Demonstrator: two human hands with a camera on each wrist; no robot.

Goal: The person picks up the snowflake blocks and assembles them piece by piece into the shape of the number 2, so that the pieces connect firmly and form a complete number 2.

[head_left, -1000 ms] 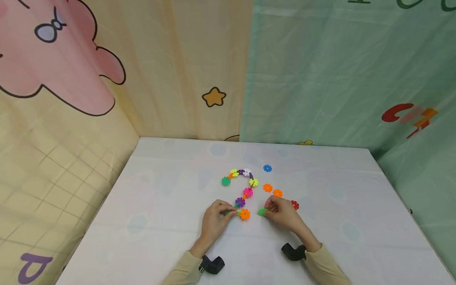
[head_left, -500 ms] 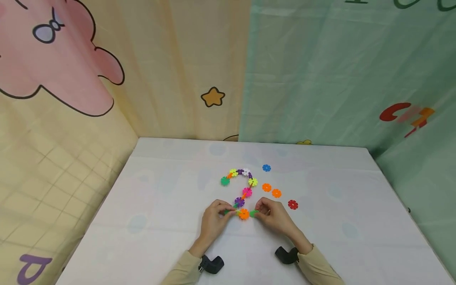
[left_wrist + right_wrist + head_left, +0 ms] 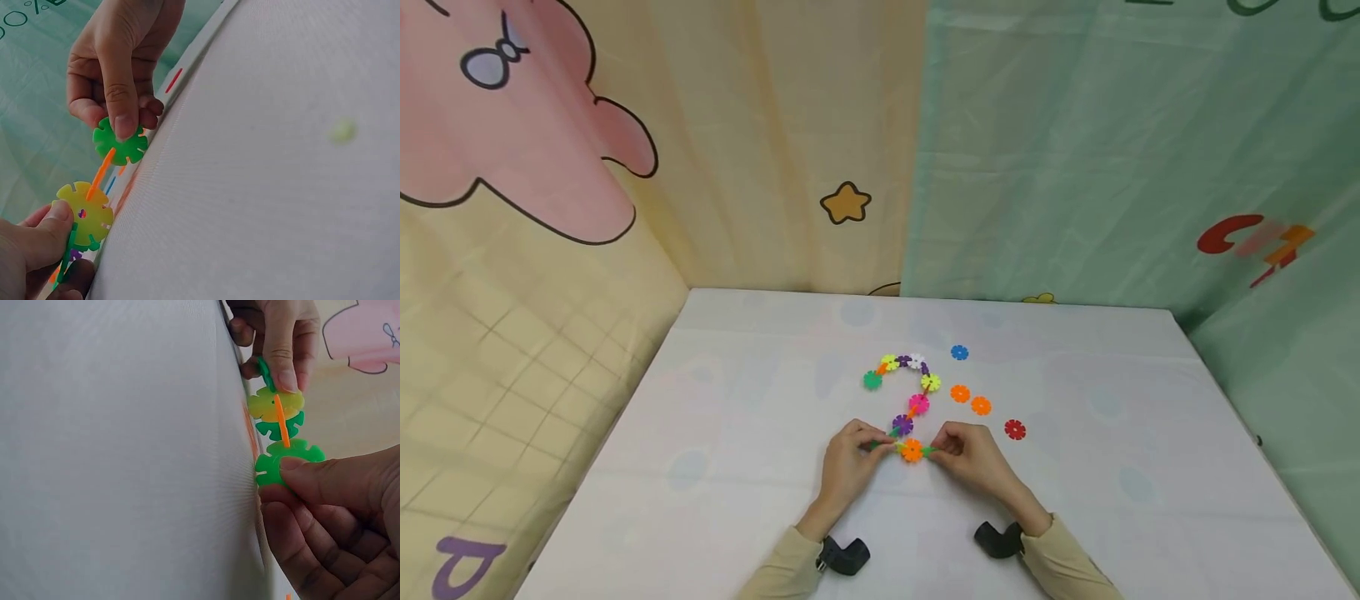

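A chain of notched plastic snowflake discs curves over the white table (image 3: 745,467) like a figure 2, from a green disc (image 3: 872,380) past a pink disc (image 3: 919,404) to a purple disc (image 3: 902,425) and an orange disc (image 3: 912,451). My left hand (image 3: 852,462) pinches the yellow disc (image 3: 92,219) at the chain's lower left, a darker green disc beside it. Between thumb and fingers, my right hand (image 3: 976,460) holds a light green disc (image 3: 270,472). Its notched edge meets the orange disc, seen edge-on in both wrist views.
To the right of the chain lie a loose blue disc (image 3: 959,352), two orange discs (image 3: 981,406) and a red disc (image 3: 1015,430). Black wrist mounts (image 3: 847,557) sit below both hands. Printed curtains (image 3: 1045,150) hang behind the table's far edge.
My right hand has moved left, bringing the light green disc up against the orange disc. My left hand keeps its pinch in nearly the same spot.
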